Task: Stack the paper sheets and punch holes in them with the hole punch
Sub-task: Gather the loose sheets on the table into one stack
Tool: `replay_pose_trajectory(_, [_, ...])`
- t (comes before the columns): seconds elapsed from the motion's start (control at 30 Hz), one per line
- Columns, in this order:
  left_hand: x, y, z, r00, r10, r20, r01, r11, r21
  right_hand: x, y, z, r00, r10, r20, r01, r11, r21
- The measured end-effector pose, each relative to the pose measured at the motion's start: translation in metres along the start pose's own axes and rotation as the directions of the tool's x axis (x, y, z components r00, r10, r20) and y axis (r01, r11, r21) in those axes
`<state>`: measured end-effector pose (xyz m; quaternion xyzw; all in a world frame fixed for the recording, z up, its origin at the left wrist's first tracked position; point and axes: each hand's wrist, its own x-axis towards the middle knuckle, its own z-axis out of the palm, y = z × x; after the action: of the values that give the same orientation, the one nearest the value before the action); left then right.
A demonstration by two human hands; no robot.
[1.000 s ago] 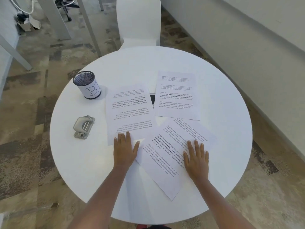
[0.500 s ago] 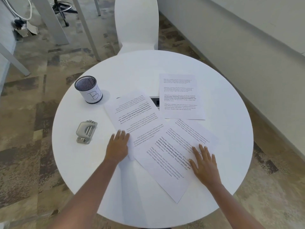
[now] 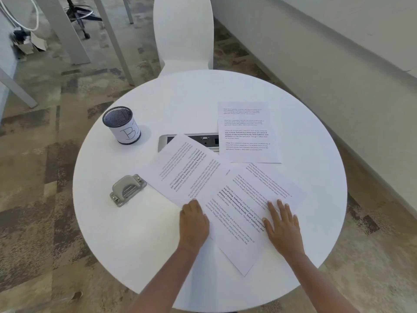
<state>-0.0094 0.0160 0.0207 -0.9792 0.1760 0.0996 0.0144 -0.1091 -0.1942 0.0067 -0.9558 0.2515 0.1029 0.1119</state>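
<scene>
Three printed paper sheets lie on a round white table [image 3: 135,245]. The left sheet [image 3: 185,170] is turned at an angle and overlaps the near sheet [image 3: 243,222]. My left hand [image 3: 194,224] presses flat on the near corner of the left sheet, fingers together. My right hand [image 3: 283,227] rests flat on the near sheet with fingers spread. The far sheet [image 3: 246,132] lies apart, untouched. A grey metal hole punch [image 3: 127,189] sits to the left of the sheets, touching the left sheet's edge.
A mesh pen cup [image 3: 121,125] marked "B" stands at the table's left rear. A recessed socket panel [image 3: 203,141] in the table's middle is partly covered by paper. A white chair [image 3: 184,35] stands behind the table, and a wall [image 3: 338,64] runs along the right.
My left hand has slid the left sheet to the right and rotated it, so it now overlaps the near sheet. The socket panel has come into sight. My right hand stayed on the near sheet.
</scene>
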Motion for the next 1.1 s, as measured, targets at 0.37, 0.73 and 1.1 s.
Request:
replay_pose_trajectory(0.37, [0.053,-0.028,-0.015,0.988,0.153,-0.009,-0.154,0.986,-0.062,-0.007,0.022,-0.007,0.996,0.084,0.026,-0.085,0.995,0.046])
replay_pose_trajectory(0.73, [0.134,-0.112,-0.039,0.93,-0.269,0.25,0.332,0.907,-0.261,-0.005,0.024,-0.008,0.993,0.098,0.059,-0.103,0.992,0.074])
replay_pose_trajectory(1.1, [0.142,-0.099,-0.035,0.902,-0.258,0.346,0.416,0.731,-0.541,-0.004,0.014,-0.005,0.987,0.153,0.04,-0.155,0.987,0.047])
